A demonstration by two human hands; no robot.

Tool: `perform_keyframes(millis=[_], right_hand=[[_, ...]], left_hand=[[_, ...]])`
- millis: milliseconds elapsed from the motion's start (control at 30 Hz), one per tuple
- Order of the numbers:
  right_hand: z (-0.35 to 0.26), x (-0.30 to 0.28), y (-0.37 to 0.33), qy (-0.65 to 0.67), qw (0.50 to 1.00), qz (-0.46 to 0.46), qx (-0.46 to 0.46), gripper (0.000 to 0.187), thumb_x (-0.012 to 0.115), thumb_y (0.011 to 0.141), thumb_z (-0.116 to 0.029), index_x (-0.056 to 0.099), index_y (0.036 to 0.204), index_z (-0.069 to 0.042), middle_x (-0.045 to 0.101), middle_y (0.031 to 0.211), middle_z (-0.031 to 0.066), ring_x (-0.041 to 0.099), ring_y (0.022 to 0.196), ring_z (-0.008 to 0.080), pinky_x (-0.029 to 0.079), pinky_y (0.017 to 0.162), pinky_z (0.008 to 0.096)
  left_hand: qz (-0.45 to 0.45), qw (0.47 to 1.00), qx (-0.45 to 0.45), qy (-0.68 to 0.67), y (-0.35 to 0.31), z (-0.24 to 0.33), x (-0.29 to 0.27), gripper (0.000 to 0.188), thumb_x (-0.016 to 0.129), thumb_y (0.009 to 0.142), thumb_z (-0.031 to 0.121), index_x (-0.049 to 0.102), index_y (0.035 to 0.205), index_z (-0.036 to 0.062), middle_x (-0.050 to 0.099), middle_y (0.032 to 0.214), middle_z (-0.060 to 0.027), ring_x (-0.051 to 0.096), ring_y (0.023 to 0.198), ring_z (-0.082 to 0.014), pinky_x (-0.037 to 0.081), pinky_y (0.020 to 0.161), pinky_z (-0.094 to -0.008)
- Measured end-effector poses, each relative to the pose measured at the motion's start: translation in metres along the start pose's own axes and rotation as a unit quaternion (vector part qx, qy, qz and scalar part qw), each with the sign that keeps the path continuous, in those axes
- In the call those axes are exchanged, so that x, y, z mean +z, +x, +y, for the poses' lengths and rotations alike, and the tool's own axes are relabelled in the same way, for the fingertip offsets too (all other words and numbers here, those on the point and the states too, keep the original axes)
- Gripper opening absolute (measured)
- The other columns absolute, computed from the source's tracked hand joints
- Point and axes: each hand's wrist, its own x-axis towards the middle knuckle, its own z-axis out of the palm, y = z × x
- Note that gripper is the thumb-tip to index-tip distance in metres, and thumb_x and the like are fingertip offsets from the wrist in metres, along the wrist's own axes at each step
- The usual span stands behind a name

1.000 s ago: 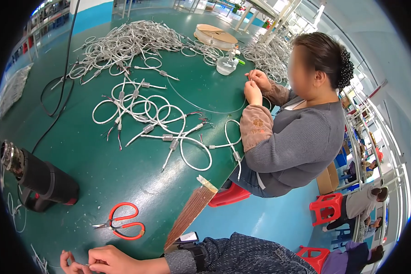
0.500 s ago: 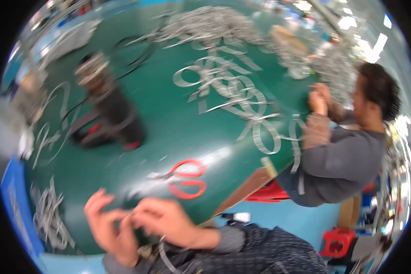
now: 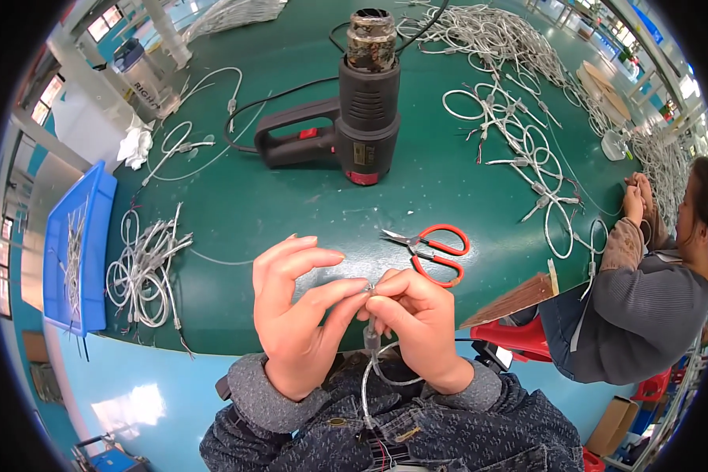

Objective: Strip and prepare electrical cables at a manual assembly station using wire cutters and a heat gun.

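My left hand (image 3: 303, 318) pinches thumb and index finger at the thin end of a cable; its other fingers are spread. Right beside it, my right hand (image 3: 417, 318) grips the same clear-sheathed cable (image 3: 366, 385) just below that end. A grey cylindrical piece (image 3: 371, 338) on the cable shows under the right fingers, and the cable loops down over my lap. The fine wire tips between the fingertips are too small to make out. Beyond the right hand lie scissors (image 3: 429, 250) with red handles, blades parted, on the green table (image 3: 291, 212).
A black heat gun (image 3: 367, 110) stands nozzle up, its cord trailing left. Cable bundles lie at the left (image 3: 145, 271) and right (image 3: 535, 149), with a large pile (image 3: 488, 35) behind. A blue tray (image 3: 102, 244) holds cables. At right, a co-worker (image 3: 653, 299) sits handling something.
The view has swung left and steadied, so everything appears shifted right. My hands still meet at the cable end, with the cable and its grey piece now plainer.
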Motion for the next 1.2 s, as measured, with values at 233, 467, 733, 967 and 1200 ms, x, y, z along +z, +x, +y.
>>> perform_keyframes(millis=[233, 467, 733, 967, 1200], right_hand=[[-0.001, -0.002, -0.004, -0.002, 1.0, -0.01, -0.001, 0.002, 0.057, 0.086, 0.002, 0.056, 0.087, 0.003, 0.06, 0.081, 0.0093, 0.055, 0.063, 0.0078, 0.043, 0.053, 0.019], [-0.002, 0.0, -0.004, -0.004, 1.0, -0.015, 0.007, 0.005, 0.059, 0.088, -0.002, 0.058, 0.089, 0.003, 0.061, 0.083, 0.0069, 0.056, 0.068, 0.0071, 0.044, 0.058, 0.0197], [-0.004, 0.002, -0.006, -0.02, 1.0, 0.013, 0.005, 0.002, 0.054, 0.088, 0.002, 0.055, 0.087, 0.003, 0.06, 0.079, 0.0097, 0.054, 0.059, 0.0085, 0.042, 0.051, 0.0196], [0.0, 0.001, -0.006, 0.03, 0.999, -0.011, 0.043, 0.01, 0.05, 0.091, -0.003, 0.057, 0.088, 0.003, 0.063, 0.078, 0.0114, 0.054, 0.059, 0.0089, 0.042, 0.054, 0.0205], [0.0, 0.002, -0.009, 0.008, 0.999, -0.019, 0.046, 0.01, 0.05, 0.091, -0.002, 0.057, 0.087, 0.003, 0.062, 0.077, 0.0095, 0.053, 0.059, 0.0084, 0.042, 0.053, 0.0207]], left_hand=[[0.006, 0.998, 0.04, 0.041, -0.002, 0.001, -0.002, 0.022, 0.076, 0.061, 0.006, 0.067, 0.08, 0.0109, 0.06, 0.098, -0.0039, 0.053, 0.103, -0.0296, 0.043, 0.091, -0.0485], [0.031, 0.992, 0.083, 0.09, -0.003, 0.004, -0.003, 0.021, 0.076, 0.06, 0.005, 0.066, 0.078, 0.0103, 0.06, 0.099, -0.0029, 0.053, 0.103, -0.0295, 0.042, 0.092, -0.0516], [0.036, 0.999, -0.02, -0.01, -0.003, 0.003, -0.009, 0.018, 0.074, 0.063, 0.005, 0.066, 0.08, 0.0079, 0.06, 0.099, -0.0056, 0.053, 0.101, -0.031, 0.044, 0.088, -0.0448], [-0.041, 0.996, -0.039, -0.068, 0.002, 0.004, -0.011, 0.014, 0.069, 0.068, 0.001, 0.066, 0.081, 0.0044, 0.059, 0.098, -0.0096, 0.053, 0.103, -0.0308, 0.042, 0.087, -0.0406], [-0.027, 0.999, -0.012, -0.026, 0.0, 0.006, -0.011, 0.012, 0.07, 0.065, 0.002, 0.065, 0.076, 0.0045, 0.06, 0.098, -0.0093, 0.053, 0.102, -0.0323, 0.043, 0.085, -0.0411]])
